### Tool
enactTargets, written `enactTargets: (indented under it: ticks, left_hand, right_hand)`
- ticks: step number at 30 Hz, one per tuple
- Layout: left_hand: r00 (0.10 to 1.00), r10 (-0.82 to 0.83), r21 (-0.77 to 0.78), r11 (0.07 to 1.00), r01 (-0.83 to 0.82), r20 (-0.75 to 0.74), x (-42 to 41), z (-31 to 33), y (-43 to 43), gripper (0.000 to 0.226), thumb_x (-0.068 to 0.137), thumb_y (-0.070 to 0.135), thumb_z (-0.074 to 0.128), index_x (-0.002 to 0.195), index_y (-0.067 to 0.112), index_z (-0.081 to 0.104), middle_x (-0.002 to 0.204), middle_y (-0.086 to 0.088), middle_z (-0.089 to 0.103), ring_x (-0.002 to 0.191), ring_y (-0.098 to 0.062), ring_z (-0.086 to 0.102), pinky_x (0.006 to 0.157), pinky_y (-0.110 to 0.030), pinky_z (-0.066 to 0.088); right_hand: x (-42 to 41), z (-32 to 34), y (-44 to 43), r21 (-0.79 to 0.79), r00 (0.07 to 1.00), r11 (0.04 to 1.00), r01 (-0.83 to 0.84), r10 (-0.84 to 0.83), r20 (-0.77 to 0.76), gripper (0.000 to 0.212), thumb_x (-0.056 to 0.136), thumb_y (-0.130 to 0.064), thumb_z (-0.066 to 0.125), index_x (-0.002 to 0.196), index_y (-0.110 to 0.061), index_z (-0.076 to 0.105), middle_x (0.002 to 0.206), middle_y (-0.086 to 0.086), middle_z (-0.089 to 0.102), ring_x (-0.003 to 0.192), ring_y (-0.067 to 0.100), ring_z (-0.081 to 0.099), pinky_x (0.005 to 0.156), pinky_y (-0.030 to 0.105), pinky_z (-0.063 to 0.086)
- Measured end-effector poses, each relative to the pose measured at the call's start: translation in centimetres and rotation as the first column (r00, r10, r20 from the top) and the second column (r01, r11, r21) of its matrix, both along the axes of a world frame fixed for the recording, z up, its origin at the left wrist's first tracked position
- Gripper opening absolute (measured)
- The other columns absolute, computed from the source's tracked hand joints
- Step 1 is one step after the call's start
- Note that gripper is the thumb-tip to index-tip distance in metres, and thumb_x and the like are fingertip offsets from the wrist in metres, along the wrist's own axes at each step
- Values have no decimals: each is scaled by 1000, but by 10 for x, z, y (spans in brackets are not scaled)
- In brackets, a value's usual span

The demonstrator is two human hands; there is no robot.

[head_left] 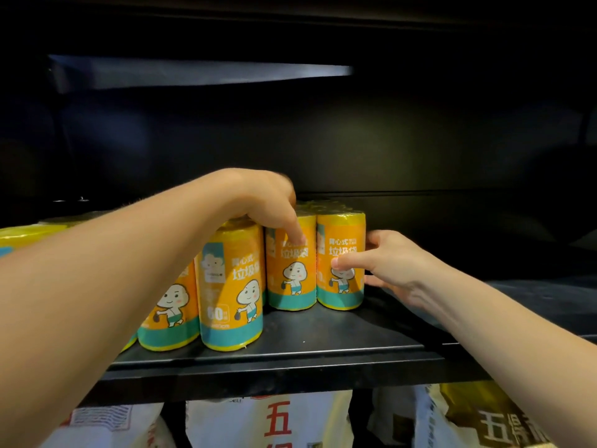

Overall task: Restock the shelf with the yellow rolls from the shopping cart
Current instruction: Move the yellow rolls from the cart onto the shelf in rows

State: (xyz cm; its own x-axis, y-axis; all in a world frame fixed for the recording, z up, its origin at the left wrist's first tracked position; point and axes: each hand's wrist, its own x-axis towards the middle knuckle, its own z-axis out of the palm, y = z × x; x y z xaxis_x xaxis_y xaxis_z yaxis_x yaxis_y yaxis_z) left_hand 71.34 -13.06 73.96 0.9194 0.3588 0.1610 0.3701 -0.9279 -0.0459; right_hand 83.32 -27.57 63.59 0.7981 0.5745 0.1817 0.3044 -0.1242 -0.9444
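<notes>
Several yellow rolls with orange and teal cartoon labels stand upright on the black shelf (323, 354). My left hand (258, 195) reaches over the group from above, its fingers curled on the top and front of a middle roll (290, 273). My right hand (384, 263) holds the rightmost roll (340, 279) from its right side, thumb on the label, fingers behind it. In front of them, a nearer roll (232, 286) and another one (171, 315) stand to the left, partly hidden by my left forearm. The shopping cart is out of view.
The shelf to the right of the rolls is dark and bare (484, 253). A yellow pack (26, 234) lies at the far left behind my arm. Below the shelf sit white sacks (271, 421) with red characters and a yellow-and-white bag (478, 418).
</notes>
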Motion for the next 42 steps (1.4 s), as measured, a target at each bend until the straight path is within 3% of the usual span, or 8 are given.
enactTargets:
  ticks: [6,10,13,16,22,30,36,42]
  left_hand:
    - [1000,5,16,1000,-5,-14,-1,-2,0,71,84,51,69,142,17,47,131,-4,59,114,-23,60,77,-28,48]
    - [999,2,13,1000,-2,-38,0,-3,-3,69,86,50,67,143,16,46,131,-5,60,112,-23,61,76,-27,48]
    - [999,-6,21,1000,7,-37,-3,-4,-5,70,86,52,67,142,16,46,130,-4,59,113,-23,61,76,-27,49]
    - [999,-37,38,999,36,23,-8,-5,-5,68,85,51,67,140,14,50,128,-4,60,112,-22,61,82,-28,53]
    - [971,-130,55,991,121,200,-26,-5,-14,55,90,45,64,134,13,58,125,-3,64,110,-18,61,89,-32,55]
    - [728,-226,54,966,251,647,-62,-21,-29,29,91,39,63,116,25,66,104,12,64,92,-2,60,66,-13,43]
    - [581,-211,49,958,282,786,-93,-50,-46,20,91,31,63,108,22,69,102,9,65,93,-4,62,73,-14,50]
    - [510,-139,-53,938,344,849,-128,-91,-60,10,89,24,66,99,24,68,96,14,63,91,-3,62,77,-20,53]
  right_hand:
    - [-1,0,1,-35,995,996,78,-75,69,74,62,-26,92,123,-25,51,113,-1,66,102,19,66,90,46,57]
    - [-4,1,-2,-91,989,993,77,-65,129,73,65,-31,90,126,-24,50,118,-1,64,106,19,65,93,47,56]
    - [-8,0,-5,-111,976,990,87,-62,210,68,71,-34,85,127,-25,49,118,-6,62,106,15,62,89,39,57]
    - [-11,-2,-9,-158,935,981,114,-52,352,65,75,-42,81,129,-26,48,113,-11,58,100,8,58,70,23,52]
    - [-11,-9,-17,-191,860,972,136,-20,510,72,74,-44,82,132,-24,45,126,-5,61,97,6,58,64,15,47]
    - [-32,-13,-36,84,712,969,233,-229,663,73,82,-39,76,142,-20,40,137,-1,52,116,8,50,80,17,42]
    - [-68,-20,-45,339,705,939,50,-274,654,35,89,-25,71,115,-31,48,117,-10,57,102,-5,55,73,0,43]
    - [-112,-40,-43,399,760,901,-171,-137,635,26,89,-26,67,111,-31,54,110,-18,58,110,3,57,83,13,50]
